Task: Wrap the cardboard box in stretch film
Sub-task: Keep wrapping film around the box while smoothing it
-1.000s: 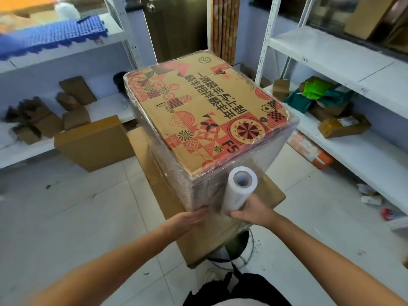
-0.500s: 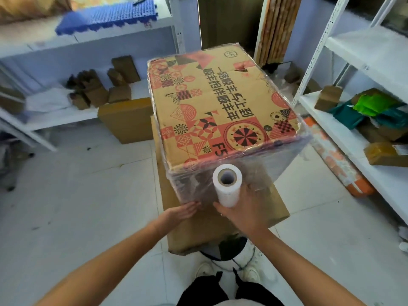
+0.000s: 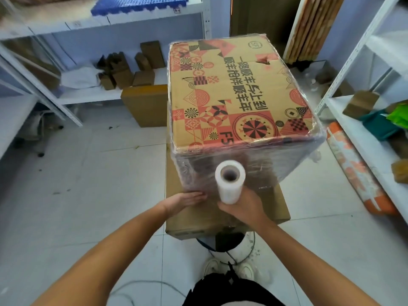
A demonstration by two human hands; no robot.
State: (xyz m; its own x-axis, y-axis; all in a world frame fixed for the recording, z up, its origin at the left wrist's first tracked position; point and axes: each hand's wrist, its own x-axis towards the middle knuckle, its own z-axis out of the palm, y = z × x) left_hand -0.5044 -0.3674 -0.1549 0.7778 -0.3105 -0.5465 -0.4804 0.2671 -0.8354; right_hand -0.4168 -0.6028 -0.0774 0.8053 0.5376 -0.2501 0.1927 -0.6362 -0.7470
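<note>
Cardboard box [image 3: 238,93] overhanging base, floor around

Likely parcel stockroom: white shelving [image 3: 123,96], cartons [image 3: 123,78].

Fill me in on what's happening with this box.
A person is wrapping a printed cardboard box in stretch film. The box sits on a flat carton that serves as a stand. The right hand grips an upright film roll at the box's near side. The left hand lies flat, fingers straight, against the lower near face. Glossy film already covers the sides and laps over the top edges; most of the top looks bare.
</note>
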